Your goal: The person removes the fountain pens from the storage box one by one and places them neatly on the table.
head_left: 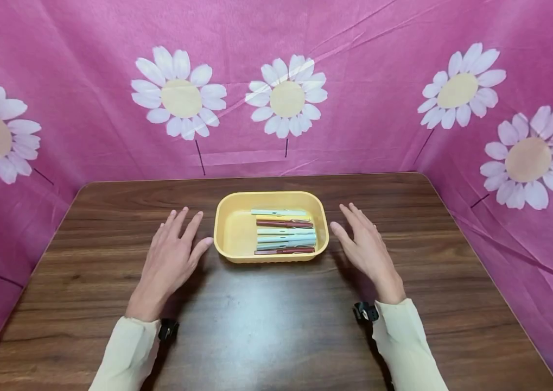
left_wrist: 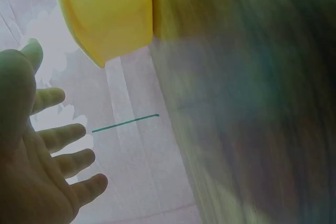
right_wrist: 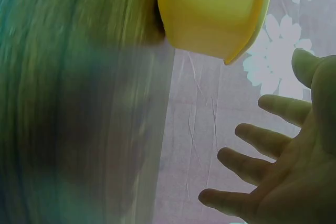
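A yellow plastic bin (head_left: 234,233) with rounded corners stands on the wooden table. Several pens lie sideways in its middle and right part: a dark red pen (head_left: 283,223), another dark red one at the near side, and pale green, light blue and yellow ones between and behind. My left hand (head_left: 171,260) is just left of the bin, its fingers spread and holding nothing. On the other side my right hand (head_left: 366,250) hovers near the bin's right wall, fingers extended, nothing in it. Both wrist views show the bin's outer wall (left_wrist: 110,14) apart from the fingers.
The dark brown wooden table (head_left: 256,326) spreads around the bin. Behind and at both sides hangs a pink cloth (head_left: 354,108) printed with large white daisies. Each wrist carries a small black device (head_left: 365,311) near the pale sleeve.
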A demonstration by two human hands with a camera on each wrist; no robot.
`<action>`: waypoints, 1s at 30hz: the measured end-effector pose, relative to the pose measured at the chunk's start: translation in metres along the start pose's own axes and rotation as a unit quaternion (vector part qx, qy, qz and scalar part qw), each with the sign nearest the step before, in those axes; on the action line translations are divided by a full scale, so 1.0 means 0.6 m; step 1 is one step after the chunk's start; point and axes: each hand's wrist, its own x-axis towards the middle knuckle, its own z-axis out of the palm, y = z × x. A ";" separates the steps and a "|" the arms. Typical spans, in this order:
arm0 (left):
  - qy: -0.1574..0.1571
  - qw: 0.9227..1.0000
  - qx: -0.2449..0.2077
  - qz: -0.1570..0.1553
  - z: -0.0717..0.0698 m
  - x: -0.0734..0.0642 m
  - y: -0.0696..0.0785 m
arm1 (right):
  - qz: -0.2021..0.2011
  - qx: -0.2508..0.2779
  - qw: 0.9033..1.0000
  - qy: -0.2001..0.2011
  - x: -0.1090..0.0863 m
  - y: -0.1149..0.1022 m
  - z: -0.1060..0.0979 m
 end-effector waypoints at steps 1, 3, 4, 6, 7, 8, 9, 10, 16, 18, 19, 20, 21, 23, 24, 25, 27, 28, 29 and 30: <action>0.000 1.000 -0.001 0.002 0.000 0.002 0.002 | 0.001 0.003 1.000 -0.002 0.000 -0.001 0.000; -0.002 1.000 -0.003 0.003 0.002 0.005 0.006 | 0.003 0.009 1.000 -0.005 0.001 -0.003 0.001; -0.002 1.000 -0.003 0.003 0.003 0.006 0.007 | 0.005 0.013 1.000 -0.005 0.002 -0.004 0.001; 0.002 1.000 -0.003 0.007 0.004 0.009 0.010 | 0.004 0.027 1.000 -0.004 0.003 -0.005 0.002; 0.005 1.000 -0.003 0.009 0.003 0.011 0.011 | 0.003 0.036 0.999 -0.002 0.004 -0.006 0.003; 0.008 1.000 -0.003 0.012 0.003 0.013 0.012 | 0.003 0.047 0.999 0.000 0.004 -0.007 0.003; 0.012 1.000 -0.004 0.016 0.002 0.014 0.014 | 0.003 0.059 0.998 0.001 0.005 -0.008 0.004; 0.014 1.000 -0.005 0.019 0.002 0.016 0.015 | 0.003 0.070 0.998 0.003 0.005 -0.010 0.004; 0.024 0.999 -0.022 0.038 -0.004 0.028 0.027 | 0.014 0.153 0.988 0.005 0.002 -0.013 0.008; 0.026 0.998 -0.030 0.044 -0.005 0.032 0.031 | 0.020 0.189 0.982 0.003 0.001 -0.012 0.010; 0.026 0.998 -0.034 0.046 -0.005 0.034 0.033 | 0.024 0.205 0.978 0.002 0.000 -0.011 0.012; 0.026 0.998 -0.037 0.049 -0.004 0.036 0.035 | 0.029 0.222 0.975 -0.001 -0.001 -0.011 0.013; 0.027 0.998 -0.040 0.051 -0.004 0.038 0.037 | 0.034 0.238 0.971 -0.004 -0.002 -0.011 0.014; 0.028 0.997 -0.047 0.055 -0.004 0.042 0.042 | 0.049 0.266 0.963 -0.011 -0.003 -0.010 0.017; 0.030 0.997 -0.048 0.059 -0.004 0.044 0.044 | 0.056 0.280 0.958 -0.016 -0.003 -0.010 0.019; 0.032 0.996 -0.048 0.064 -0.004 0.046 0.046 | 0.063 0.293 0.954 -0.021 -0.003 -0.009 0.022; 0.037 0.995 -0.052 0.075 -0.005 0.050 0.050 | 0.075 0.317 0.945 -0.031 -0.004 -0.009 0.028; 0.039 0.995 -0.053 0.081 -0.005 0.052 0.052 | 0.081 0.325 0.942 -0.035 -0.004 -0.008 0.031; 0.041 0.994 -0.054 0.086 -0.004 0.055 0.055 | 0.086 0.330 0.939 -0.039 -0.004 -0.008 0.034; 0.042 0.994 -0.054 0.090 -0.004 0.057 0.057 | 0.090 0.332 0.938 -0.043 -0.004 -0.008 0.037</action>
